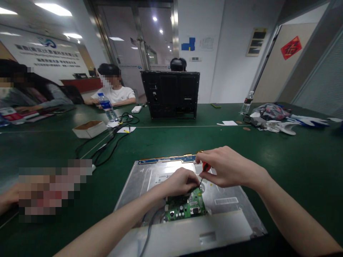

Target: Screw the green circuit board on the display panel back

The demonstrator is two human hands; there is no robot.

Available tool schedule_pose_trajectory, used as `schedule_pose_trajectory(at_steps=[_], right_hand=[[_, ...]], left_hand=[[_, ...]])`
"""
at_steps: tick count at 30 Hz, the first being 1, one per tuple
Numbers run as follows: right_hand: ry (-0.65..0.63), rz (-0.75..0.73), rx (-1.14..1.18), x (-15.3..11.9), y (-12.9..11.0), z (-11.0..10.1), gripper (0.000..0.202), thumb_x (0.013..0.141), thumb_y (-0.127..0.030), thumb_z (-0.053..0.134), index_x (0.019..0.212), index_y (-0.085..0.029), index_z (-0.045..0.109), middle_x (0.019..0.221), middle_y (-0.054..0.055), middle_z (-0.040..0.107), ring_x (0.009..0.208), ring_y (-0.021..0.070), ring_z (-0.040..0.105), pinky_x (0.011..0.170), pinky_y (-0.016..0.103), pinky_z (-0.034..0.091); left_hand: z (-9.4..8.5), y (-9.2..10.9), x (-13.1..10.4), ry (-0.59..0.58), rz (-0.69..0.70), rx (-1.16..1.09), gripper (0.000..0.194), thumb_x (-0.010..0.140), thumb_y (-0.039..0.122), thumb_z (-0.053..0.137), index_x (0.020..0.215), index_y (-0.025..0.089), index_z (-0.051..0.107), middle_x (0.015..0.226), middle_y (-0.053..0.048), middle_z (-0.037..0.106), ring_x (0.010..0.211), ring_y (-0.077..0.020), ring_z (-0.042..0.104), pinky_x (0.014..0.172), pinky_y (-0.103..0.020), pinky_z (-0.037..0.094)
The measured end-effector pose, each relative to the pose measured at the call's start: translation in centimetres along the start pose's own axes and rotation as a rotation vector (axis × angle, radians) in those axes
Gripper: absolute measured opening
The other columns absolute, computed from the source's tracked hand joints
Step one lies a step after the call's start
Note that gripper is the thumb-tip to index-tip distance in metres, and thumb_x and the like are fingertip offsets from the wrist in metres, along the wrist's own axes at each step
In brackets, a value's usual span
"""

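Grips a slim red-handled metal screwdriver between thumb and fingers of the right hand, just right of the frame's centre, aiming the shaft down at the upper right corner of a green rectangular circuit board. Rests the left hand, fingers curled, over the board's upper part at lower centre; cannot tell whether closed on anything beneath. Judge the screwdriver light and rigid, steadiest by the handle, with a tip apt to skid. Treat the board as probably light, stiff and fragile; best to hold by bare edges, clear of the raised components. Expect more weight and slipperiness from the broad silver sheet-metal panel underneath, better taken by opposite sides, sparing the thin blue circuit strip along the top and the grey cable at lower left.
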State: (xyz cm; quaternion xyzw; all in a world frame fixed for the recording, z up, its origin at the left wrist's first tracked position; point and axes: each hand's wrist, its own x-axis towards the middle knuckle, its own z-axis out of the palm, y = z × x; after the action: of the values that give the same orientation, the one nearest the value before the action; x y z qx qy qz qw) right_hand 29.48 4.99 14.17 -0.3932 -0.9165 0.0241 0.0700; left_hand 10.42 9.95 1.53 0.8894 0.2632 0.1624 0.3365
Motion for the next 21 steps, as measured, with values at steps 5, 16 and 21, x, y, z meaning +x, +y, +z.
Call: schedule_pose_trajectory(at_steps=[5, 16, 21], right_hand=[[-0.005, -0.003, -0.013, 0.01, -0.07, 0.05, 0.018, 0.082, -0.016, 0.054, 0.1, -0.018, 0.055, 0.089, 0.003, 0.067, 0.067, 0.014, 0.056, 0.054, 0.026, 0.027], [-0.014, -0.01, -0.039, -0.04, 0.04, 0.09, 0.018, 0.084, -0.025, 0.055, 0.102, -0.02, 0.055, 0.086, 0.003, 0.068, 0.068, 0.0163, 0.059, 0.052, 0.027, 0.026], [-0.029, -0.008, -0.025, -0.17, -0.24, -0.11, 0.018, 0.08, -0.018, 0.054, 0.099, -0.02, 0.054, 0.085, 0.003, 0.067, 0.065, 0.0141, 0.055, 0.053, 0.026, 0.025]], left_hand=[[-0.06, 0.14, -0.04, -0.004, -0.018, -0.02, 0.02, 0.077, 0.005, 0.058, 0.084, 0.015, 0.074, 0.079, -0.002, 0.072, 0.072, -0.0153, 0.064, 0.069, -0.02, 0.044], [-0.05, 0.22, -0.02, -0.007, -0.027, -0.072, 0.018, 0.077, 0.005, 0.057, 0.081, 0.013, 0.073, 0.075, 0.0, 0.07, 0.071, -0.0142, 0.061, 0.069, -0.02, 0.043], [0.08, -0.01, 0.04, -0.019, -0.038, -0.102, 0.019, 0.078, 0.006, 0.056, 0.083, 0.014, 0.073, 0.077, -0.001, 0.071, 0.073, -0.015, 0.062, 0.071, -0.02, 0.044]])
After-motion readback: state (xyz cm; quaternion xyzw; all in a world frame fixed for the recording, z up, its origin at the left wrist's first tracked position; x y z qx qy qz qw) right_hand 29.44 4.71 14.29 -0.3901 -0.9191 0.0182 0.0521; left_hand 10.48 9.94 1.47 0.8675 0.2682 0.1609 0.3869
